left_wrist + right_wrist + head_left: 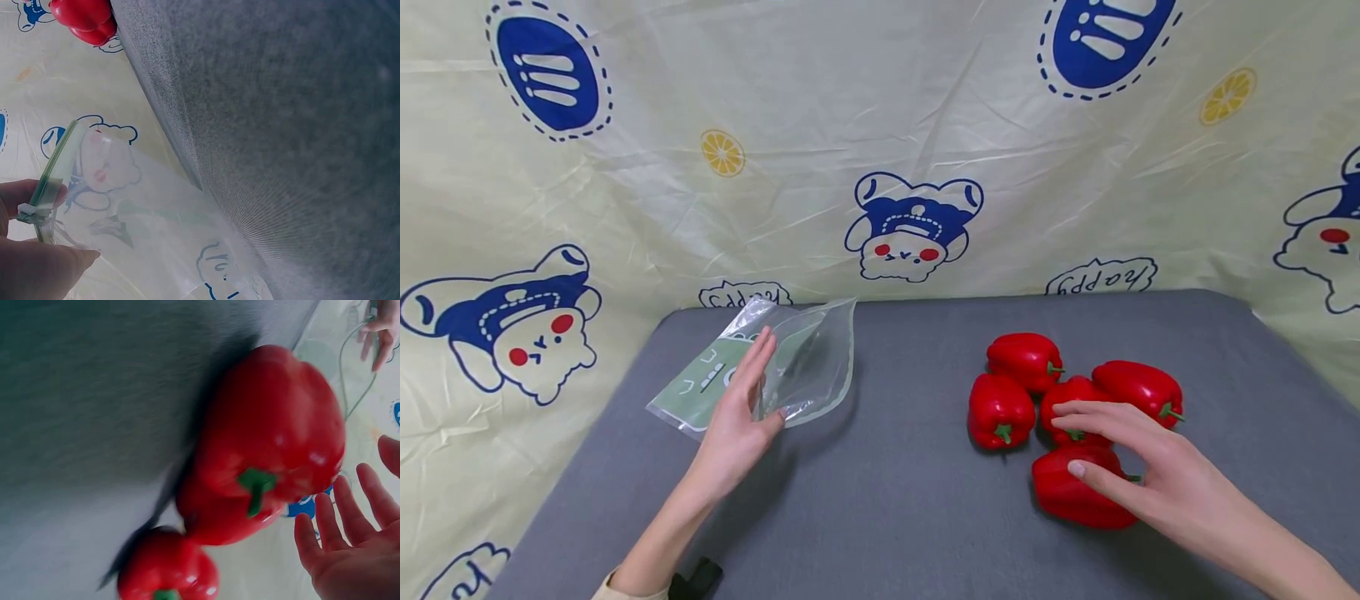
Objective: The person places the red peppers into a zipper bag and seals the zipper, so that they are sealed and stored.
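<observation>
Nearest the camera, the right hand (pixel 1138 454) holds nothing, thumb and fingers loosely spread over the front pepper (pixel 1063 497) and the middle pepper (pixel 1077 389), two of five clustered on the table (pixel 917 500); whether it touches them cannot be told. To take one well, it should probably close round the body rather than the stem, thumb opposite fingers, without nudging the neighbours. Well apart, to its left, the left hand (pixel 735 425) pinches the edge of the bag (pixel 820 375), best held steady and spread wide.
</observation>
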Demonstrator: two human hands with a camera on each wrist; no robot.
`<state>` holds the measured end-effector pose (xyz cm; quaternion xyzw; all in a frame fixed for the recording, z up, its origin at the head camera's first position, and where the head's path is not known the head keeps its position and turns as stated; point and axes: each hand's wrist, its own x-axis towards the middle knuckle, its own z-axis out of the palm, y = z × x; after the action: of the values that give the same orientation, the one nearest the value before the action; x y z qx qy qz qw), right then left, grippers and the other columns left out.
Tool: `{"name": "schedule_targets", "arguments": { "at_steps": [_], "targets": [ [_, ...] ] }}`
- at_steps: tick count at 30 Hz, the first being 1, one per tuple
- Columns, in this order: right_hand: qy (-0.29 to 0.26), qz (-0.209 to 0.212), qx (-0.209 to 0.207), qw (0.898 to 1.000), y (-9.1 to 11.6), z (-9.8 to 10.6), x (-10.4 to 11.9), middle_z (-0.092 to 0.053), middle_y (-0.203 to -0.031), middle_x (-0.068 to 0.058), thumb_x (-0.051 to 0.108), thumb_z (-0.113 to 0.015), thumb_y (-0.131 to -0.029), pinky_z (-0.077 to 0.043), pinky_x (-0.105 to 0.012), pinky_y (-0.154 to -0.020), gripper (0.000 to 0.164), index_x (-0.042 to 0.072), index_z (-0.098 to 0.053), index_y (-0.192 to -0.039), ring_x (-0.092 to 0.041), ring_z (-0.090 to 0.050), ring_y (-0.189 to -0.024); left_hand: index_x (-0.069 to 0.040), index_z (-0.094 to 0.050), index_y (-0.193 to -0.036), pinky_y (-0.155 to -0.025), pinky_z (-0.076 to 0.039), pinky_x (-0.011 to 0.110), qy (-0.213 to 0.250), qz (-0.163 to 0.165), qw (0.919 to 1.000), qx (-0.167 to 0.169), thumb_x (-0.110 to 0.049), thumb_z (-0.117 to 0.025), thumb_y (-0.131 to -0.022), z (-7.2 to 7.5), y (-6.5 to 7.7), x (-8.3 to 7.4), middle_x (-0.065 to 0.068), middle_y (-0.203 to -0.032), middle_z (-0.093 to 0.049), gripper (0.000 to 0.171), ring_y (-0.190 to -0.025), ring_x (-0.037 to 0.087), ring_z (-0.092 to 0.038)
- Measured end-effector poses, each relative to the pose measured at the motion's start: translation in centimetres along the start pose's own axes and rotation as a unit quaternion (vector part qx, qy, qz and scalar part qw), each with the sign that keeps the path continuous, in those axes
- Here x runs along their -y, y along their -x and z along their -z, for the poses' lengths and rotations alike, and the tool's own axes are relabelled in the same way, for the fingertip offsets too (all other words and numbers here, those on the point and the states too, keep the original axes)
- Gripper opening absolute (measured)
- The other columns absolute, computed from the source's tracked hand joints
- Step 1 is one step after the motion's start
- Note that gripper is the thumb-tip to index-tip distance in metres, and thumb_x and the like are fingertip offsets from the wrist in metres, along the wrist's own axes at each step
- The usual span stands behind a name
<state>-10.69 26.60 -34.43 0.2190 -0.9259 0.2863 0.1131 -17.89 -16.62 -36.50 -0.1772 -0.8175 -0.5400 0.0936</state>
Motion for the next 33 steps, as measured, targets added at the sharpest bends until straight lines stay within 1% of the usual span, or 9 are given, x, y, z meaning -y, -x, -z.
{"name": "schedule_targets", "arguments": {
  "at_steps": [4,9,14,19,22,24,26,31,33],
  "targets": [
    [0.022,-0.010,-0.003,1.000,1.0,0.0,-1.1,-0.055,-0.125,0.016,0.027,-0.086,-0.076,-0.045,-0.010,-0.083,0.060,0.034,-0.061,-0.129,0.004,-0.042,-0.115,-0.018,-0.027,-0.156,-0.112,-0.021,0.021,-0.013,0.003,0.9999,0.000,0.024,-0.055,-0.073,0.0,0.0,-0.1,-0.020,-0.160,-0.015,0.097,-0.146,0.007,-0.014],
    [0.034,-0.035,0.014,0.999,2.2,-0.2,-2.3,-0.054,-0.126,0.015,0.035,-0.084,-0.077,-0.051,-0.019,-0.079,0.059,0.034,-0.060,-0.130,0.007,-0.039,-0.115,-0.019,-0.028,-0.156,-0.111,-0.030,0.025,-0.033,0.000,0.9994,0.002,0.024,-0.053,-0.073,0.0,0.1,-0.2,-0.019,-0.160,-0.015,0.097,-0.147,0.009,-0.014],
    [0.022,-0.070,0.038,0.997,2.8,-0.2,-3.3,-0.053,-0.126,0.012,0.040,-0.082,-0.077,-0.054,-0.024,-0.070,0.060,0.036,-0.059,-0.131,0.007,-0.039,-0.112,-0.018,-0.028,-0.156,-0.104,-0.034,0.020,-0.040,-0.004,0.9992,0.003,0.026,-0.049,-0.071,-0.1,0.2,-0.1,-0.018,-0.161,-0.015,0.098,-0.147,0.010,-0.012],
    [-0.012,-0.109,0.098,0.989,3.2,-0.5,-4.1,-0.053,-0.132,0.002,0.042,-0.080,-0.078,-0.055,-0.025,-0.065,0.061,0.031,-0.057,-0.134,-0.017,-0.047,-0.116,-0.019,-0.027,-0.156,-0.100,-0.034,0.019,-0.046,-0.007,0.9989,0.001,0.026,-0.049,-0.071,0.1,0.2,0.1,-0.018,-0.161,-0.015,0.098,-0.147,0.011,-0.012],
    [-0.027,-0.126,0.136,0.982,3.3,-0.8,-4.4,-0.052,-0.137,-0.008,0.044,-0.077,-0.080,-0.057,-0.033,-0.067,0.063,0.027,-0.055,-0.137,-0.033,-0.048,-0.119,-0.019,-0.027,-0.156,-0.102,-0.034,0.021,-0.048,-0.006,0.9988,0.001,0.025,-0.049,-0.071,0.1,0.3,0.1,-0.018,-0.161,-0.014,0.098,-0.147,0.011,-0.011],
    [-0.035,-0.129,0.152,0.979,3.3,-0.9,-4.6,-0.051,-0.139,-0.013,0.045,-0.077,-0.081,-0.057,-0.041,-0.070,0.066,0.025,-0.053,-0.139,-0.038,-0.047,-0.120,-0.019,-0.026,-0.156,-0.104,-0.034,0.022,-0.048,-0.006,0.9988,0.002,0.025,-0.049,-0.071,0.1,0.3,0.1,-0.018,-0.161,-0.014,0.098,-0.147,0.011,-0.011],
    [-0.038,-0.122,0.170,0.977,3.4,-1.0,-4.8,-0.049,-0.140,-0.012,0.043,-0.077,-0.081,-0.057,-0.041,-0.072,0.069,0.026,-0.050,-0.142,-0.039,-0.046,-0.120,-0.019,-0.026,-0.156,-0.105,-0.033,0.023,-0.048,-0.008,0.9988,0.002,0.025,-0.049,-0.071,0.1,0.2,0.2,-0.018,-0.161,-0.014,0.098,-0.147,0.011,-0.011],
    [-0.073,-0.121,0.234,0.962,3.3,-1.0,-4.9,-0.044,-0.143,-0.011,0.032,-0.080,-0.079,-0.053,-0.024,-0.070,0.081,0.029,-0.039,-0.149,-0.040,-0.043,-0.123,-0.019,-0.026,-0.156,-0.106,-0.028,0.016,-0.044,-0.009,0.9990,0.002,0.025,-0.049,-0.071,0.0,0.2,0.2,-0.019,-0.161,-0.014,0.099,-0.147,0.010,-0.011],
    [-0.090,-0.132,0.248,0.956,3.2,-1.0,-4.8,-0.043,-0.143,-0.012,0.027,-0.081,-0.078,-0.053,-0.023,-0.070,0.085,0.028,-0.036,-0.151,-0.042,-0.041,-0.123,-0.018,-0.026,-0.156,-0.107,-0.026,0.014,-0.042,-0.009,0.9991,0.001,0.025,-0.049,-0.071,0.0,0.1,0.2,-0.019,-0.161,-0.014,0.098,-0.147,0.010,-0.010]
  ]
}}
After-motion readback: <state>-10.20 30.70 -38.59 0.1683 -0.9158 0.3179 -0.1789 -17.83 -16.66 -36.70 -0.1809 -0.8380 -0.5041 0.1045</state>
